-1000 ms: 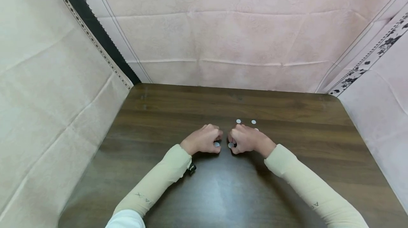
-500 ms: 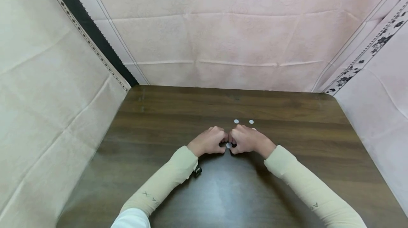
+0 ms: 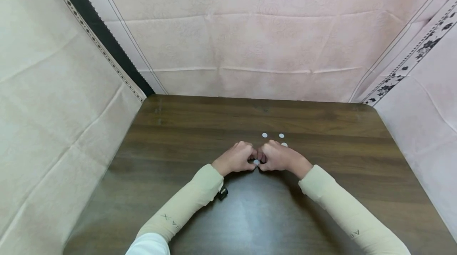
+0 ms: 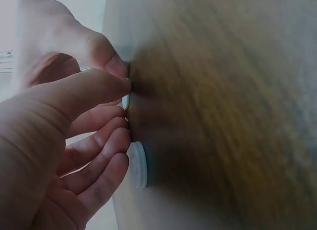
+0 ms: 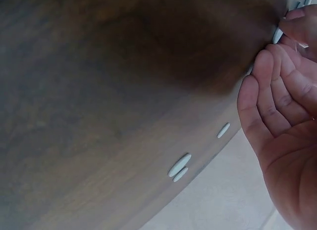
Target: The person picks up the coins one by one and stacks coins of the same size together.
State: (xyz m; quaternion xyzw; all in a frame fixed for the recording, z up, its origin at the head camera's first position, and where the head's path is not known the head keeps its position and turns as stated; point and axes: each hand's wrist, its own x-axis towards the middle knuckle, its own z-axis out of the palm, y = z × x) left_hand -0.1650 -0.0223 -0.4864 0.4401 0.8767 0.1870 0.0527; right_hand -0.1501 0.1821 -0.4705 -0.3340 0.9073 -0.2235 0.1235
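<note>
My left hand and right hand meet over the wooden table, thumbs and fingers curled toward each other. Between their fingertips one small white disc shows in the head view. The left wrist view has the edge of this white disc between thumb and fingers, mostly hidden. In the right wrist view a white disc shows at the right hand's fingertips. Close beside the left hand's fingers, another white disc with a ridged rim lies on the table.
Loose white discs lie beyond the hands: one at the left, one at the right and one partly behind the right hand. The brown table ends at light cloth hangings at the back and sides.
My left hand has moved right until it meets the right hand. Two discs showed separately between the hands; now one shows. The right hand shifts slightly, uncovering more of the disc behind it.
</note>
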